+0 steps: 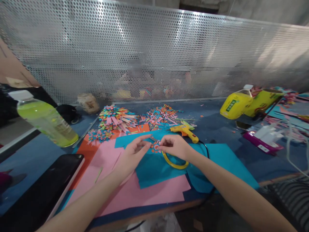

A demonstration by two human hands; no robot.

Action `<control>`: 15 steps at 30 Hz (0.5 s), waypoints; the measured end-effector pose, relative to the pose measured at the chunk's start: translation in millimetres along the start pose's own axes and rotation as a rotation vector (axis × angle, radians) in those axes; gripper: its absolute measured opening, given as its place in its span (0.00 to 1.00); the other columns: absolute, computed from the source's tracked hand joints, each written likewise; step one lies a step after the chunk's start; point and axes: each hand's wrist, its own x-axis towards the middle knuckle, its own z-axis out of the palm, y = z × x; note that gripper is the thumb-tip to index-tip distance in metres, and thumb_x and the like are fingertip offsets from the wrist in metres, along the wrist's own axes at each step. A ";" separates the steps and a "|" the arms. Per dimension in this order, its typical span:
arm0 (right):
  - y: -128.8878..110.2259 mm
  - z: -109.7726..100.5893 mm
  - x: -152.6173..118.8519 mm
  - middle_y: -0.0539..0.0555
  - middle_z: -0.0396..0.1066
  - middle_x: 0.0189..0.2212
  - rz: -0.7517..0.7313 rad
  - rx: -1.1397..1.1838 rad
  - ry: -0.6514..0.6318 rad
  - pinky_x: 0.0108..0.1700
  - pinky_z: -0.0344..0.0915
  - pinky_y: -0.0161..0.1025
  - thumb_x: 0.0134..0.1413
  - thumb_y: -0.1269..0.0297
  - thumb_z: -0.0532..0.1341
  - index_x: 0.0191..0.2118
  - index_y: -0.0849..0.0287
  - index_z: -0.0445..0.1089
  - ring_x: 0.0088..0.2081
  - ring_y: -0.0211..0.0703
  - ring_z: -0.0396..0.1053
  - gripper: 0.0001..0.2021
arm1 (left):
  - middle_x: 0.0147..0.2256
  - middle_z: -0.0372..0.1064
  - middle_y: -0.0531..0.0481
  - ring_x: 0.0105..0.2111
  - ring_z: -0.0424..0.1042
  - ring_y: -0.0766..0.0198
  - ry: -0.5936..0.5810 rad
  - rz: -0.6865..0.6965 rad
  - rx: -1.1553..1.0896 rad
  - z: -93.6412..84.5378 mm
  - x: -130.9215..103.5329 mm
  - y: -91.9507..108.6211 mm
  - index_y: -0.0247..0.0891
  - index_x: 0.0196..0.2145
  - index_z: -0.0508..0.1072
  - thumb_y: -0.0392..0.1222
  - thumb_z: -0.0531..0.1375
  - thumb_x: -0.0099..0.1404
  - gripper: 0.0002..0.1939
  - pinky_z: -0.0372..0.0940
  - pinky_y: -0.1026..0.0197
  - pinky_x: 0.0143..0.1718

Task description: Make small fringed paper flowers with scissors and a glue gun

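Observation:
A small paper flower (pixel 155 147) in orange, blue and pink is held up between both hands. My left hand (pixel 135 152) pinches its left edge with thumb and fingertips. From the other side, my right hand (pixel 177 147) closes thumb and fingers on the flower. Just under my right hand are scissors with a yellow handle (pixel 177 166), partly hidden by that hand. Sheets of teal paper (pixel 154 170) and pink paper (pixel 154 195) lie beneath the hands. A yellow glue gun (pixel 184 130) rests just beyond my right hand.
Paper-strip flowers (pixel 116 117) and a heap of cut strips (pixel 161 116) lie at the back. A drink bottle (pixel 48 119) and a black phone-like slab (pixel 43 190) are left. At right stand a yellow bottle (pixel 235 103) and a tissue pack (pixel 262 143). A perforated metal screen (pixel 154 42) borders the table.

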 end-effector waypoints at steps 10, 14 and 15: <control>2.8 -0.6 -0.4 0.52 0.70 0.23 0.010 -0.001 -0.030 0.29 0.65 0.34 0.42 0.54 0.64 0.26 0.61 0.65 0.27 0.38 0.69 0.15 | 0.32 0.72 0.50 0.32 0.70 0.64 -0.016 -0.005 0.001 -1.7 1.5 -2.8 0.40 0.47 0.66 0.46 0.60 0.55 0.22 0.63 0.62 0.35; 3.2 -0.8 0.3 0.52 0.70 0.23 0.026 -0.015 -0.042 0.29 0.65 0.34 0.42 0.53 0.64 0.27 0.61 0.65 0.27 0.38 0.69 0.15 | 0.32 0.73 0.50 0.32 0.71 0.63 0.008 -0.003 0.012 -1.9 1.9 -4.4 0.39 0.46 0.66 0.46 0.61 0.53 0.22 0.63 0.61 0.35; 3.0 -0.9 0.3 0.52 0.70 0.23 0.028 -0.017 -0.044 0.29 0.65 0.34 0.42 0.53 0.64 0.27 0.61 0.65 0.26 0.38 0.69 0.15 | 0.32 0.73 0.50 0.32 0.71 0.63 0.010 -0.002 0.005 -1.8 2.0 -4.4 0.39 0.46 0.66 0.46 0.61 0.53 0.22 0.64 0.61 0.35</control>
